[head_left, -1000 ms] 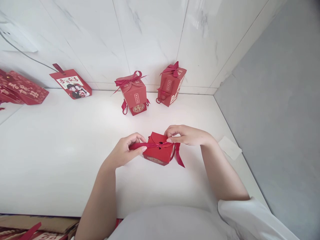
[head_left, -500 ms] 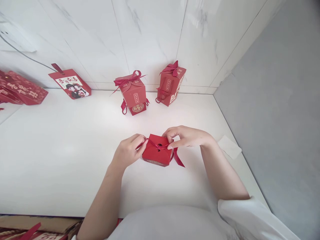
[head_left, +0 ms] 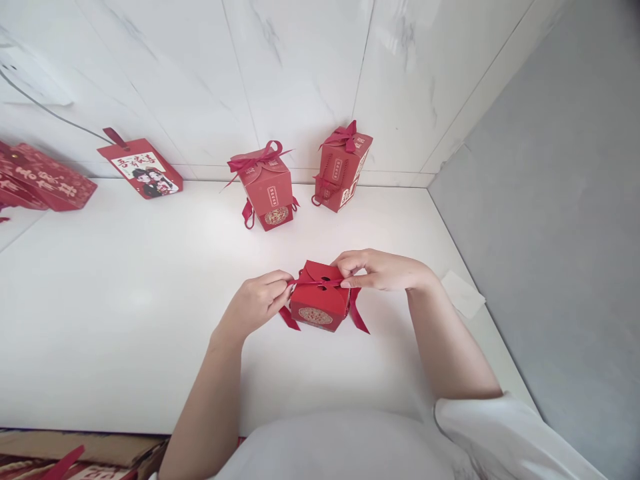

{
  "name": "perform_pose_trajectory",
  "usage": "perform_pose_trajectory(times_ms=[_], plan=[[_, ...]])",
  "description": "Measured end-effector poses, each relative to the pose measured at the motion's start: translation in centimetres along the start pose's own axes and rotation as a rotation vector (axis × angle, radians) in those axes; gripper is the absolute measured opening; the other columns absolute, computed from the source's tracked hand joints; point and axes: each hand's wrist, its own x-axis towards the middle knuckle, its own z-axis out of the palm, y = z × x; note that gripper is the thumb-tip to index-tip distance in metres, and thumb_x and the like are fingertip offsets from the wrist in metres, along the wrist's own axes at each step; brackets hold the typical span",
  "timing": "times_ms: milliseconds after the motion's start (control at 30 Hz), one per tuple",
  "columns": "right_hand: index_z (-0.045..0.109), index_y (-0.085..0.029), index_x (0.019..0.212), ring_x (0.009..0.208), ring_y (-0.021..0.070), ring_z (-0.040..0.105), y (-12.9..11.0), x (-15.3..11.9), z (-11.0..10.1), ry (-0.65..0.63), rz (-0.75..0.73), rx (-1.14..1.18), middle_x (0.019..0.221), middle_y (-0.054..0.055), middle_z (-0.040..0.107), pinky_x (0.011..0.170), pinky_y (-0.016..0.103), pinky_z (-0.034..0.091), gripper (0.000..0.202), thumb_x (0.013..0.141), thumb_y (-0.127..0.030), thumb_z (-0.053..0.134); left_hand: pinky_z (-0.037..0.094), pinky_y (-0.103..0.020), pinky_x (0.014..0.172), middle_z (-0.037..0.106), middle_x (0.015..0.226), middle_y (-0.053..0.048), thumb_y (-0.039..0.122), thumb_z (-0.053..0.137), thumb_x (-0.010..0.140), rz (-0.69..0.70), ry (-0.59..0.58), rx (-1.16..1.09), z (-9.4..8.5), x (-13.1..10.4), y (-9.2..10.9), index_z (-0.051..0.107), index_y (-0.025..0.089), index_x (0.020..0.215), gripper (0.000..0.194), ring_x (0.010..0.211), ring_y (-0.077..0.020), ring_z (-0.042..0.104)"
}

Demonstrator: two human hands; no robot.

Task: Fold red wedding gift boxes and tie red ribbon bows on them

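Note:
A small red gift box (head_left: 320, 310) with a round gold design on its front stands on the white table. Across its top runs a dark red ribbon (head_left: 315, 283), crossed over the middle of the lid. My left hand (head_left: 257, 297) pinches one length of it at the box's left edge. At the right, my right hand (head_left: 377, 270) has the other length between thumb and fingers, close to the lid. Loose ribbon tails hang down on both sides of the box. The fingertips of my right hand are partly hidden behind the box.
Two taller red gift boxes with bows, one left (head_left: 267, 190) and one right (head_left: 343, 167), stand by the tiled wall. Further left are a red tag-shaped box (head_left: 145, 170) and patterned red boxes (head_left: 55, 177). A white paper (head_left: 463, 293) lies near the right edge.
The box has tipped upright, showing more of its front. Both hands have drawn the ribbon straighter across the lid, and a ribbon tail now shows at the left.

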Motion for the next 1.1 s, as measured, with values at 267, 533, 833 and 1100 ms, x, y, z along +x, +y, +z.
perform_pose_trajectory(times_ms=[267, 533, 833, 1100], plan=[[0.056, -0.021, 0.076, 0.083, 0.0157, 0.050, -0.6, 0.0, 0.0, 0.021, 0.078, -0.001, 0.103, 0.002, 0.058, 0.072, 0.028, 0.039, 0.026, 0.084, -0.044, 0.064, 0.034, -0.024, 0.051, 0.054, 0.072, -0.001, 0.027, 0.044, 0.095, -0.291, -0.125, -0.200, -0.9, 0.0, 0.1, 0.044, 0.016, 0.061, 0.036, 0.053, -0.0075, 0.039], [0.060, -0.021, 0.082, 0.082, 0.0163, 0.052, -1.3, 0.1, 0.2, -0.006, 0.074, -0.052, 0.102, 0.003, 0.061, 0.071, 0.028, 0.041, 0.028, 0.086, -0.048, 0.061, 0.046, -0.020, 0.056, 0.063, 0.095, 0.001, 0.017, 0.052, 0.088, -0.170, 0.008, 0.011, -0.5, 0.3, 0.9, 0.063, 0.025, 0.104, 0.021, 0.068, -0.0091, 0.055], [0.058, -0.020, 0.080, 0.079, 0.0149, 0.049, -1.2, -0.1, 0.1, -0.017, 0.051, -0.078, 0.105, 0.004, 0.055, 0.073, 0.029, 0.040, 0.029, 0.090, -0.048, 0.056, 0.047, -0.023, 0.052, 0.068, 0.071, 0.002, 0.008, 0.061, 0.084, 0.260, 0.446, 0.441, 0.4, 0.3, 0.2, 0.071, 0.022, 0.094, 0.021, 0.061, -0.0103, 0.064], [0.058, -0.020, 0.078, 0.088, 0.0157, 0.053, -2.4, -0.6, 0.0, -0.024, -0.035, 0.005, 0.119, 0.005, 0.054, 0.076, 0.029, 0.043, 0.028, 0.089, -0.045, 0.060, 0.047, -0.026, 0.048, 0.066, 0.062, 0.004, 0.002, 0.069, 0.072, 0.401, 0.707, 0.514, -0.6, 0.4, 0.6, 0.069, 0.024, 0.106, 0.040, 0.049, -0.0114, 0.054]])
